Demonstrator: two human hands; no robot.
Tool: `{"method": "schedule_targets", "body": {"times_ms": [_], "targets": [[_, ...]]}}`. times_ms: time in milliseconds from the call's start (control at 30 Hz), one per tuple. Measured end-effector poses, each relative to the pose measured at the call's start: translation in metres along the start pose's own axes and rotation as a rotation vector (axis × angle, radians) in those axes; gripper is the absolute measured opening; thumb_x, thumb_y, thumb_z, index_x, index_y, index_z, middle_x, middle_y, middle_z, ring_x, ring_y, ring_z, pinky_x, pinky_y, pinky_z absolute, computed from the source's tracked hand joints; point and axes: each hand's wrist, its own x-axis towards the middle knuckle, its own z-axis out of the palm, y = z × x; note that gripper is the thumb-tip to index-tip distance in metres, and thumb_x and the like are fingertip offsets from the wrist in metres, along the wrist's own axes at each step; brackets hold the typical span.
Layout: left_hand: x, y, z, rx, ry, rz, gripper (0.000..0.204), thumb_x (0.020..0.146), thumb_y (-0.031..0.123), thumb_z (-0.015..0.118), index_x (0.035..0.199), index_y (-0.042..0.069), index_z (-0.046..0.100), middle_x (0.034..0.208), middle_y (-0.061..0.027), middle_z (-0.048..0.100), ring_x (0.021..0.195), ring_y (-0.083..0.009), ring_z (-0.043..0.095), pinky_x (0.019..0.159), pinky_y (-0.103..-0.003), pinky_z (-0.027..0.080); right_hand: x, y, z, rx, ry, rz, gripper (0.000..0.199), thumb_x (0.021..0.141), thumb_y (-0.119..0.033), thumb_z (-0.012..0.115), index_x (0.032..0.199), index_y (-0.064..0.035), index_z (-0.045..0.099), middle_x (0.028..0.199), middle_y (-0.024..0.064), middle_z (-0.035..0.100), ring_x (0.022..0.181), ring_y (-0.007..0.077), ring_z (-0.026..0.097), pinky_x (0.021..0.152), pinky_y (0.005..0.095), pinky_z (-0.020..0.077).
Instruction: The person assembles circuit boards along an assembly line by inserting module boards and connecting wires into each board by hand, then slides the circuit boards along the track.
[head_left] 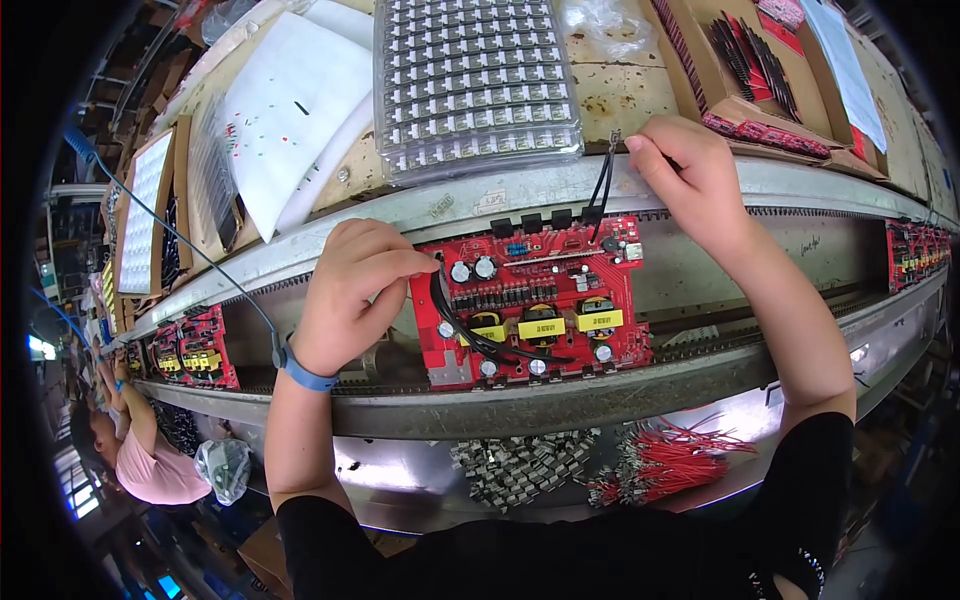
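Note:
A red circuit board (pixel 465 300) lies in the metal track in front of me, carrying yellow-wrapped transformers (pixel 541 327) and round capacitors. My left hand (pixel 362 285) is at its upper left corner, fingertips closed against the end of a black cable (pixel 441 295) that curves down across the board. Two thin black wires (pixel 603 185) rise from the board's upper edge to a small metal end (pixel 615 136). Right beside that end, my right hand (pixel 692 172) has its fingers curled and thumb pressed in; whether anything is between them is hidden.
Other red boards (pixel 190 350) sit along the track. Beyond the rail stand a clear tray of small metal parts (pixel 478 80), white foam sheets (pixel 290 110) and a cardboard box (pixel 690 60). Metal parts (pixel 525 468) and red wires (pixel 670 465) lie nearer me. A person in pink (pixel 160 465) is at left.

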Motion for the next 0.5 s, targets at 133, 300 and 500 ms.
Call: {"method": "schedule_targets", "body": {"times_ms": [133,300,500], "targets": [[0.0001,-0.0008,-0.0003,-0.007,-0.004,-0.007,0.035,0.07,-0.01,0.061,0.099,0.007,0.072,0.086,-0.0085,0.063,0.084,-0.0301,0.059,0.081,-0.04,0.044,0.0,0.0011,0.0002,-0.001,-0.006,-0.009,0.025,0.1,-0.011,0.062,0.08,0.0032,0.062,0.073,0.0114,0.056,0.068,0.0252,0.055,0.067,0.0363,0.0442],[-0.0019,-0.0047,0.0013,-0.016,0.008,0.022,0.033,0.073,-0.01,0.061,0.099,0.007,0.072,0.086,-0.0086,0.063,0.085,-0.0299,0.06,0.081,-0.041,0.044,0.0003,0.0018,0.001,0.0,0.001,-0.004,0.026,0.101,-0.012,0.062,0.08,0.0035,0.062,0.073,0.0111,0.057,0.069,0.0246,0.055,0.067,0.036,0.0442],[0.0,-0.0047,0.0009,-0.037,-0.003,0.012,0.031,0.074,-0.01,0.062,0.098,0.007,0.072,0.084,-0.0072,0.064,0.084,-0.0284,0.06,0.081,-0.04,0.044,0.0016,0.0019,-0.0001,-0.015,-0.017,0.016,0.028,0.102,-0.013,0.06,0.08,0.0034,0.062,0.072,0.0098,0.057,0.069,0.0222,0.055,0.067,0.0347,0.0439]]}}
